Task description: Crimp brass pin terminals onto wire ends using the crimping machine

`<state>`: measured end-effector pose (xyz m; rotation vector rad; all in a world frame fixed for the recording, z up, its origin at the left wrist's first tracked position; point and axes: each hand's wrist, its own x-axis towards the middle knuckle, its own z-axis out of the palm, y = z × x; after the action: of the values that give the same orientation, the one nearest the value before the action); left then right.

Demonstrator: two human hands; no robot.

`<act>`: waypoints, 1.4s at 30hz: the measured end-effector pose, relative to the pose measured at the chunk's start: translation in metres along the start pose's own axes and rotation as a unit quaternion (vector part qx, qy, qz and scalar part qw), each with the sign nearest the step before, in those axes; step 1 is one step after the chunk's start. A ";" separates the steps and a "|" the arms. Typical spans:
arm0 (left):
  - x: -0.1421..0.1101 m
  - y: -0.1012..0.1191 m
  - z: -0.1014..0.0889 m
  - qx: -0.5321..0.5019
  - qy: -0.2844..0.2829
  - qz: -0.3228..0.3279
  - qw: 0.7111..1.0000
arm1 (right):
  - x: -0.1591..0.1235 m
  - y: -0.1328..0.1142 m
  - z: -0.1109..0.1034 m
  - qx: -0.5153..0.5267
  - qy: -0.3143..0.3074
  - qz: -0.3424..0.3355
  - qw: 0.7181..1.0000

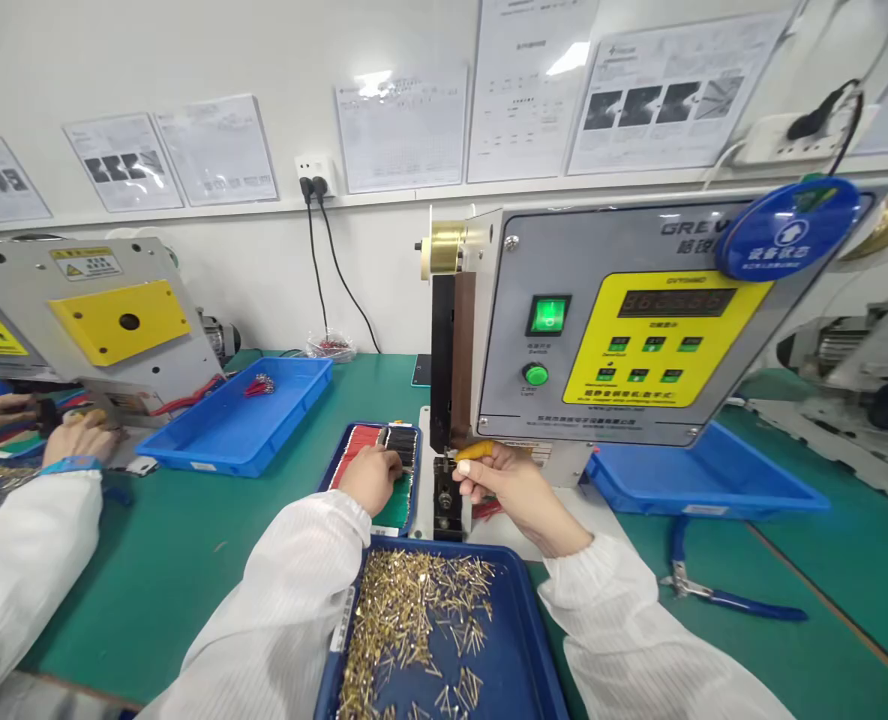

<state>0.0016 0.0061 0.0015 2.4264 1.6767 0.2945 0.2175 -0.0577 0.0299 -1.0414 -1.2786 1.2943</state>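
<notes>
My left hand reaches over a small blue tray of red, black and green wires. Its fingers are curled down at the black wires; what lies between them is hidden. At the crimping machine's black press head, my right hand pinches something too small to make out. A yellow finger cot covers one of its fingers. In front stands a dark blue tray with many small gold-coloured metal pins.
The crimping machine's grey housing rises at right, its green switch lit. Blue-handled pliers and a blue bin lie right. Another blue bin stands left, near a co-worker's hands at a second machine.
</notes>
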 end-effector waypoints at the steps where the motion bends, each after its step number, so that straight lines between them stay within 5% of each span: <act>1: 0.000 0.000 -0.001 0.000 0.000 0.002 1.000 | 0.000 0.001 0.001 -0.005 0.001 -0.006 1.000; 42: 0.001 -0.003 0.000 0.004 0.016 0.011 1.000 | 0.005 0.016 0.005 -0.022 0.036 -0.040 0.998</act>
<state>-0.0006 0.0078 0.0004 2.4598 1.6671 0.3322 0.2106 -0.0530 0.0148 -1.0487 -1.2856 1.1627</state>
